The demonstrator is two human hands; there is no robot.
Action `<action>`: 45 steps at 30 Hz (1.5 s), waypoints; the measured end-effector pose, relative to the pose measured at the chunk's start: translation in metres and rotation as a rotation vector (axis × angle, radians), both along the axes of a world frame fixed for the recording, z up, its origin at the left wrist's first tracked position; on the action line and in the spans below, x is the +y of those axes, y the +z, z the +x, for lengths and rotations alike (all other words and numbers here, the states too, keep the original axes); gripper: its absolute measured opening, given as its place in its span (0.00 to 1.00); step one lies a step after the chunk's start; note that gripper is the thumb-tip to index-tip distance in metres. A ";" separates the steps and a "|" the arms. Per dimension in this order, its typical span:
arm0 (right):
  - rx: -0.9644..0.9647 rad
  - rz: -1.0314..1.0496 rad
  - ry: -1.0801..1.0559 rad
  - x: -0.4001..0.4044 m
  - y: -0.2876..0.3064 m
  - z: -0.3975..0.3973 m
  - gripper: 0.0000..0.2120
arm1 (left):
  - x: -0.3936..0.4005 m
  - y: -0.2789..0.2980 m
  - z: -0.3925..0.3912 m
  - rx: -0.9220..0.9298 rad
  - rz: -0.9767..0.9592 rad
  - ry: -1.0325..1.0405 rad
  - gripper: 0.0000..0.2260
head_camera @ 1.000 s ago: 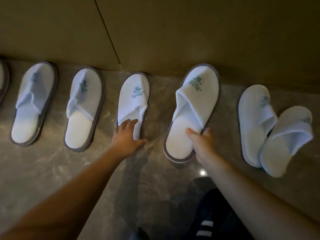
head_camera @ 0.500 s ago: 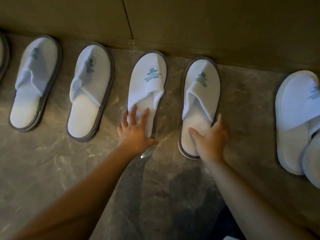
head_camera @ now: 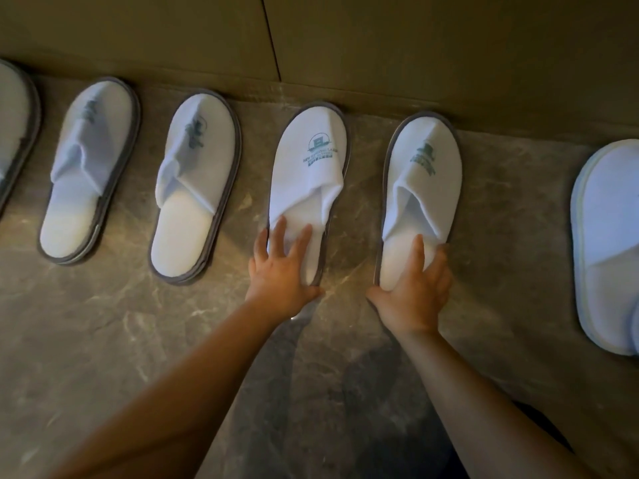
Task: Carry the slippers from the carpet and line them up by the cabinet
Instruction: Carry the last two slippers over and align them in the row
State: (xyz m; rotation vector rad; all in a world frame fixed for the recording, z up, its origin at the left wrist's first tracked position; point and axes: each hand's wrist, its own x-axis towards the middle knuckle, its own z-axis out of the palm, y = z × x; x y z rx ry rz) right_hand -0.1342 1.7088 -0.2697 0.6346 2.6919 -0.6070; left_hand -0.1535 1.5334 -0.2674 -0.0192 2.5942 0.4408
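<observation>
Right hand (head_camera: 413, 295) flattened since earlier; both hands open on slipper heels (head_camera: 397, 264), heels hidden; rightmost slipper (head_camera: 605, 236) cropped.

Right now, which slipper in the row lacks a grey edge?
The slipper at the far right, cut by the frame: its edge is pale, while the others have grey edging.

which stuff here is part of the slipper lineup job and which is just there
Part of the job:
- left hand flat on a grey-edged slipper
- right hand on the next grey-edged slipper
- two lined-up slippers
- cabinet
- white-edged slipper, far right

Just there:
- marble floor
</observation>
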 end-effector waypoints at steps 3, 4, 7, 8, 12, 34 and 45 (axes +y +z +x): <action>0.000 -0.017 -0.037 0.008 0.001 0.002 0.47 | 0.000 0.001 0.000 -0.018 0.008 0.004 0.45; 0.000 -0.022 -0.033 0.010 0.001 0.002 0.47 | 0.000 0.002 0.000 -0.018 0.009 0.003 0.45; 0.004 -0.040 -0.014 0.013 0.001 0.002 0.45 | 0.000 0.003 0.001 -0.013 0.019 0.005 0.44; 0.006 -0.050 -0.016 0.013 0.001 0.002 0.45 | 0.000 0.003 0.001 -0.012 0.024 0.012 0.44; 0.004 -0.070 -0.007 0.011 0.001 0.004 0.45 | 0.001 0.004 0.001 -0.012 0.019 0.010 0.43; 0.102 -0.047 -0.248 0.162 0.048 0.025 0.31 | 0.122 0.009 0.000 0.040 -0.006 -0.627 0.40; -0.037 0.131 -0.235 0.223 0.030 0.042 0.34 | 0.127 0.003 -0.002 0.059 -0.078 -0.612 0.44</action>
